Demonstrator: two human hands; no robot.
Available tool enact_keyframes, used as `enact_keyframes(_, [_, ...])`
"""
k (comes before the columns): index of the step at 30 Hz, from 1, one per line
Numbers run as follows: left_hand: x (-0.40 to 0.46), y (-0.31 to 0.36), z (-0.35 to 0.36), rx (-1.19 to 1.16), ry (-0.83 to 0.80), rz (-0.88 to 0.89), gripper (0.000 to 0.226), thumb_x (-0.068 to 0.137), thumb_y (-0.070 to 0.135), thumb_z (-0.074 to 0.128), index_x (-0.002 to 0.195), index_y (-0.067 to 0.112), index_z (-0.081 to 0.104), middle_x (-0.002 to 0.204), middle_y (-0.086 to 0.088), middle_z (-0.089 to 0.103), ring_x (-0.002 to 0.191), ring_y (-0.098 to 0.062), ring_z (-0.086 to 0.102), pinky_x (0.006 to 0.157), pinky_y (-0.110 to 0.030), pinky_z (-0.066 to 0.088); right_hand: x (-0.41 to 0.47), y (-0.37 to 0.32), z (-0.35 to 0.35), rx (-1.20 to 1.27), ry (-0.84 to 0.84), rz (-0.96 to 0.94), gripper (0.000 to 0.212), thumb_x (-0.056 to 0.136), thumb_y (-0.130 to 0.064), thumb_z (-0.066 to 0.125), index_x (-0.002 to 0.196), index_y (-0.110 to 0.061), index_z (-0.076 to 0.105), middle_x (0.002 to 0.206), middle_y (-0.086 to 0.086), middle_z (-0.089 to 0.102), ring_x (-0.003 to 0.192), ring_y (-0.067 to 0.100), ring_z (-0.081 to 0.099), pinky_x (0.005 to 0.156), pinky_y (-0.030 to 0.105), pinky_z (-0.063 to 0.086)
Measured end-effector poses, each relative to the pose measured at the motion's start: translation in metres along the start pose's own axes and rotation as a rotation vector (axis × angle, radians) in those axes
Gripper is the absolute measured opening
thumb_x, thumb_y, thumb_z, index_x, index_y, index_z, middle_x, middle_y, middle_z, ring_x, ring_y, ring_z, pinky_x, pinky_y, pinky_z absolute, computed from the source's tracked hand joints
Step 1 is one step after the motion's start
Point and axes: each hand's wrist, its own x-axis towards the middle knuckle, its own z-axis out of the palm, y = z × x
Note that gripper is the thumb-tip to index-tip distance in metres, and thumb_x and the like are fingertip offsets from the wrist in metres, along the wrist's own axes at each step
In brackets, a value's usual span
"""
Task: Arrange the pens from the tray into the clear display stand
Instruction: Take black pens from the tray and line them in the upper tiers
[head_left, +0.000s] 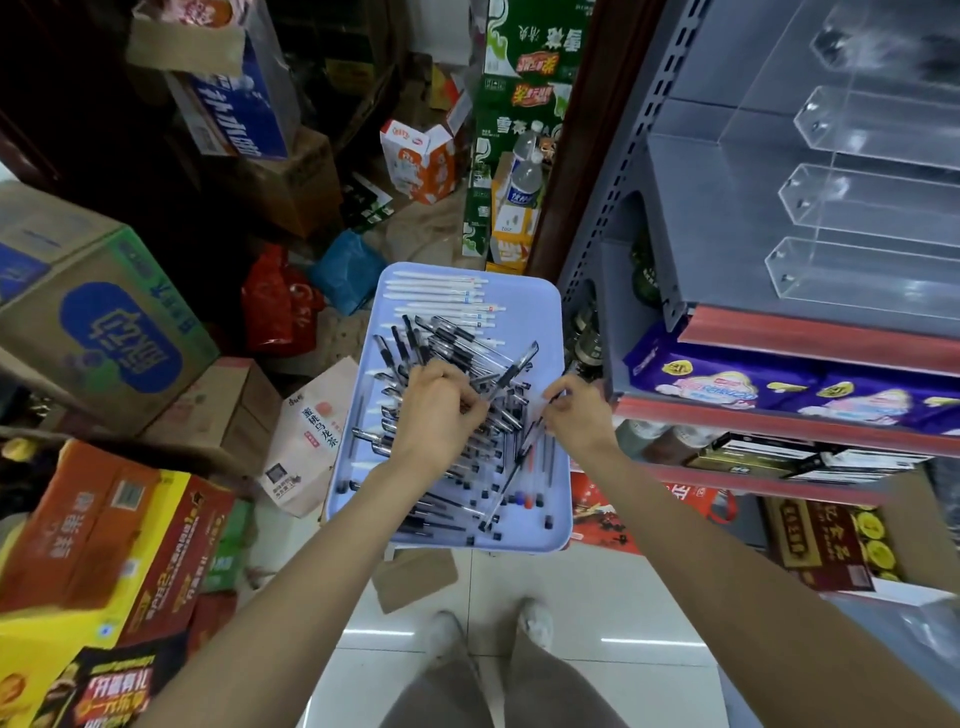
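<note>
White tiled floor (597, 597), grey shelving (670, 218), stacked cartons (104, 322)

A pale blue tray (550, 322) carries the pens: white pens (441, 299) lie in rough rows at its far end, and a jumbled heap of black-capped clear pens (452, 452) fills the middle and near part (a few with red or blue tips among them). On the grey shelf (670, 218) to the right stands the clear display stand (857, 208), its stepped compartments showing nothing inside. Purple packets (753, 384) lie on the shelf below it.
</note>
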Motion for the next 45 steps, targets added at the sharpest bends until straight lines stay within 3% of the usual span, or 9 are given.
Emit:
enact_keyframes(4, [0.004,0.012,-0.016,-0.368,-0.041,-0.105,0.011,0.092,0.018,0.057,0.085,0.012,0.063,0.074,0.004,0.062,0.073,-0.009,0.059,0.07,-0.019,0.046,0.001,-0.01,-0.012,0.062,-0.012,-0.061,0.014,0.089,0.0,0.052,0.088,-0.013,0.051,0.077,0.007,0.057,0.074,0.018,0.057,0.068,0.033,0.05])
enact_keyframes(9, [0.016,0.023,-0.028,-0.591,-0.047,-0.164,0.016,0.096,0.009,0.048,0.102,0.001,0.06,0.076,0.0,0.062,0.075,-0.012,0.063,0.083,-0.03,0.051,-0.002,-0.039,-0.041,0.303,-0.048,-0.163,0.027,0.085,0.009,0.054,0.085,-0.014,0.041,0.078,0.004,0.05,0.082,0.027,0.061,0.078,0.044,0.056])
enact_keyframes(15, [0.049,0.089,-0.048,-0.595,-0.088,-0.061,0.024,0.102,0.018,0.031,0.091,0.016,0.052,0.079,0.004,0.052,0.064,-0.011,0.043,0.061,-0.022,0.036,-0.004,-0.078,-0.113,0.652,-0.052,-0.285,0.066,0.083,0.009,0.061,0.13,-0.025,0.028,0.081,0.006,0.052,0.083,0.022,0.062,0.081,0.041,0.057])
enact_keyframes(19, [0.075,0.166,-0.058,-0.479,-0.074,0.177,0.021,0.096,0.033,0.047,0.079,0.021,0.045,0.07,0.006,0.046,0.059,-0.003,0.042,0.056,-0.017,0.032,0.001,-0.08,-0.178,0.824,0.007,-0.38,0.083,0.084,0.008,0.06,0.142,-0.031,0.017,0.081,0.008,0.052,0.075,0.015,0.064,0.077,0.033,0.059])
enact_keyframes(24, [0.109,0.268,-0.036,-0.422,0.07,0.39,0.011,0.083,0.026,0.069,0.086,0.021,0.06,0.074,0.017,0.058,0.06,0.009,0.05,0.066,-0.02,0.043,0.017,-0.056,-0.271,0.907,0.132,-0.464,0.084,0.083,0.009,0.06,0.143,-0.03,0.015,0.084,0.013,0.052,0.082,0.021,0.062,0.079,0.034,0.058])
enact_keyframes(31, [0.161,0.412,0.017,-0.345,0.088,0.497,0.01,0.081,0.017,0.071,0.088,0.01,0.068,0.07,0.018,0.058,0.06,0.016,0.051,0.063,-0.016,0.037,0.06,0.004,-0.413,0.93,0.227,-0.567,0.078,0.084,0.011,0.058,0.137,-0.034,0.021,0.083,0.009,0.052,0.071,0.013,0.064,0.071,0.026,0.058])
enact_keyframes(38, [0.203,0.475,0.035,-0.146,0.241,0.462,0.006,0.085,0.016,0.067,0.088,0.013,0.072,0.075,0.013,0.06,0.068,0.002,0.051,0.061,0.001,0.032,0.1,0.054,-0.507,0.754,0.311,-0.552,0.009,0.09,-0.009,0.059,0.097,-0.014,0.062,0.08,0.008,0.065,0.072,0.011,0.067,0.066,0.021,0.056])
enact_keyframes(42, [0.227,0.493,0.035,-0.029,0.245,0.406,0.008,0.087,0.015,0.064,0.086,0.012,0.071,0.082,0.0,0.067,0.075,-0.011,0.055,0.063,-0.009,0.031,0.13,0.077,-0.536,0.509,0.5,-0.46,0.027,0.087,-0.012,0.062,0.114,-0.014,0.056,0.097,-0.001,0.06,0.096,0.018,0.061,0.091,0.036,0.051])
enact_keyframes(45, [0.243,0.505,0.039,0.072,0.243,0.349,0.008,0.086,0.014,0.065,0.086,0.011,0.072,0.085,-0.004,0.069,0.084,-0.021,0.06,0.074,-0.026,0.042,0.143,0.087,-0.548,0.44,0.431,-0.328,0.053,0.085,-0.011,0.064,0.134,-0.013,0.043,0.117,0.006,0.052,0.114,0.024,0.054,0.1,0.038,0.044])
